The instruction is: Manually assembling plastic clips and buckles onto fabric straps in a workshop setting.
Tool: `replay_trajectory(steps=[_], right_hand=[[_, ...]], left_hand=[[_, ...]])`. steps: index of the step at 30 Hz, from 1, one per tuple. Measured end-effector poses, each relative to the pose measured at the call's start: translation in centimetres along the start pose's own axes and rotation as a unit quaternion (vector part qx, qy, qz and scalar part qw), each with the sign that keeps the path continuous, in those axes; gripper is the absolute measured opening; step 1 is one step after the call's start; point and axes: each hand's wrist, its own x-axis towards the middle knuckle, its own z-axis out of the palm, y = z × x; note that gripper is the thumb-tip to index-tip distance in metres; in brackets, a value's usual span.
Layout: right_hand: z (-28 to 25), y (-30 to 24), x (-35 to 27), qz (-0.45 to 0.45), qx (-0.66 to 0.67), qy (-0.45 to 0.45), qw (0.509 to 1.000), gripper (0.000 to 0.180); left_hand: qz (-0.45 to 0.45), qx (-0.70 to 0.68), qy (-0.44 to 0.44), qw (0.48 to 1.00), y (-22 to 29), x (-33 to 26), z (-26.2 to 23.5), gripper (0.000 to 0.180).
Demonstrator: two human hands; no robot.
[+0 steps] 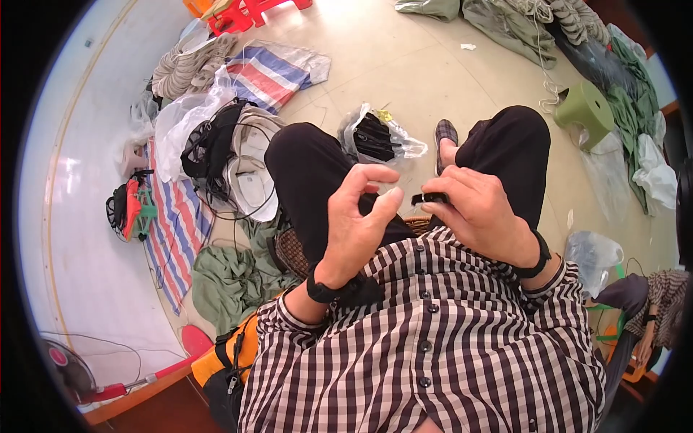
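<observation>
My right hand (473, 209) is closed in a pinch on a small black piece (429, 198). It looks like a plastic clip or buckle, with one end sticking out toward the left; its exact kind is too small to tell. My left hand (359, 220) is held up facing it, thumb and forefinger curved apart with a gap between them and nothing seen there. Both hands are raised over my lap, between my knees. On the floor beyond my knees lies a clear plastic bag (411, 147) with black strips (373, 137) inside.
To the left lie a pale fabric bundle with black cords (253, 169), a striped sheet (173, 224) and green cloth (224, 281). Coiled rope (180, 68) and red stools (231, 19) stand farther off. At right are a green stool (581, 115) and another person (650, 310).
</observation>
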Motion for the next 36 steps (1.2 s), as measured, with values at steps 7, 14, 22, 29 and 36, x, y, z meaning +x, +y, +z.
replay_trajectory(steps=[7,14,22,29,36], right_hand=[[1.5,-0.3,0.7,-0.054,-0.189,-0.048,0.979,0.018],[2.6,-0.1,1.1,-0.091,-0.245,-0.075,0.962,0.015],[1.4,-0.5,0.9,-0.031,-0.091,-0.035,0.995,0.016],[0.8,0.4,0.0,0.036,0.094,-0.011,0.995,0.019],[0.6,0.4,0.1,0.052,0.172,-0.039,0.983,0.019]], left_hand=[[0.124,0.165,-0.019,0.978,0.9,-0.3,1.7,0.017],[0.136,0.28,0.003,0.95,0.6,-0.5,1.3,0.013],[-0.113,-0.164,-0.113,0.973,-0.1,-0.4,-0.7,0.014],[-0.165,-0.341,-0.155,0.913,-0.6,-0.8,-0.4,0.017],[-0.2,-0.441,-0.207,0.85,-1.9,-0.8,-0.8,0.013]])
